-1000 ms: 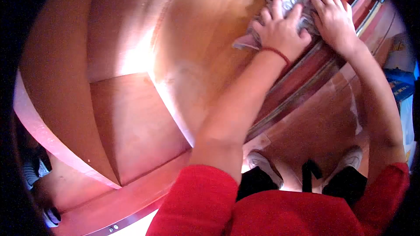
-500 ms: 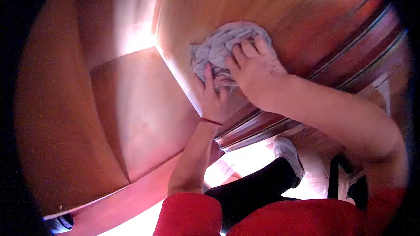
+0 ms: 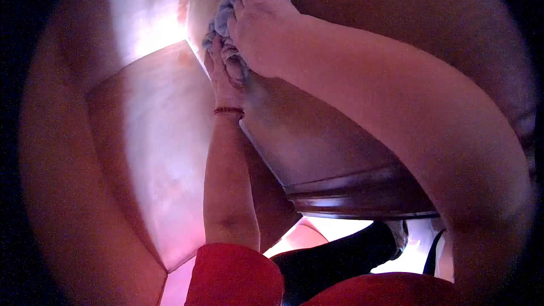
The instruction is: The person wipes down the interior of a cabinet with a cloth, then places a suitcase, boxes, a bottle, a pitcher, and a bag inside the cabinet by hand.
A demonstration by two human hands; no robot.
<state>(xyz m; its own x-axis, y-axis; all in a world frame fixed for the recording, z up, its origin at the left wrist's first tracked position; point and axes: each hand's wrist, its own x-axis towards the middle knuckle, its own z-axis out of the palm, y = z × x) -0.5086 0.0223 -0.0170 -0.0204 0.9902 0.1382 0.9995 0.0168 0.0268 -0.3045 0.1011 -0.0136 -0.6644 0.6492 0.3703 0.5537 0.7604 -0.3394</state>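
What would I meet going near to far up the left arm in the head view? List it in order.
Red sleeve → bare left forearm → dark red wristband → left hand → bunched greyish cloth.

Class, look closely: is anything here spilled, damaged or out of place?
Nothing clearly stands out. The grey cloth is bunched, but under the left hand and right hand that looks ordinary; the bright patch seems only glare.

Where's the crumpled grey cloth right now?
Head view, top, left of centre: the crumpled grey cloth is touched by the right hand and left hand, just right of the brightly lit panel corner.
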